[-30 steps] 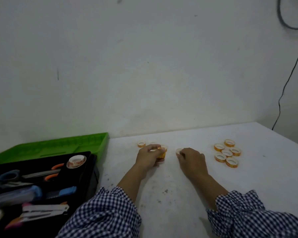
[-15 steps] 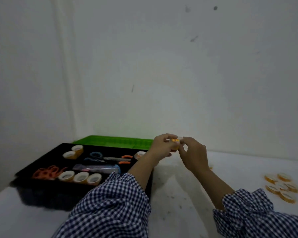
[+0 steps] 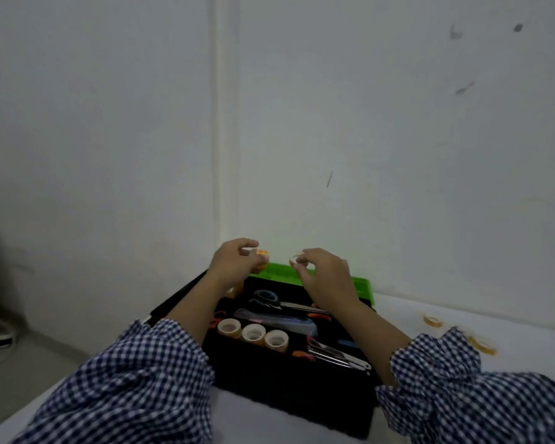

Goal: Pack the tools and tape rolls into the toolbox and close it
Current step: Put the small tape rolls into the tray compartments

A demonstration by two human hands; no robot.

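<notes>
Head view. Left hand (image 3: 234,264): my fingers curl round orange tape rolls (image 3: 262,253), number unclear, above the far edge of the open toolbox (image 3: 295,395). Right hand (image 3: 326,275): my thumb and forefinger pinch one pale tape roll (image 3: 294,260), near the left hand, over the green lid (image 3: 362,286). In the box: scissors (image 3: 269,298) and three rolls in a row (image 3: 253,333). On the table (image 3: 494,328), to the right: loose rolls (image 3: 433,321).

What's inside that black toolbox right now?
The toolbox holds scissors, three tape rolls in a row, a clear plastic item and a metal tool. The person's forearms cover its left and right parts.
</notes>
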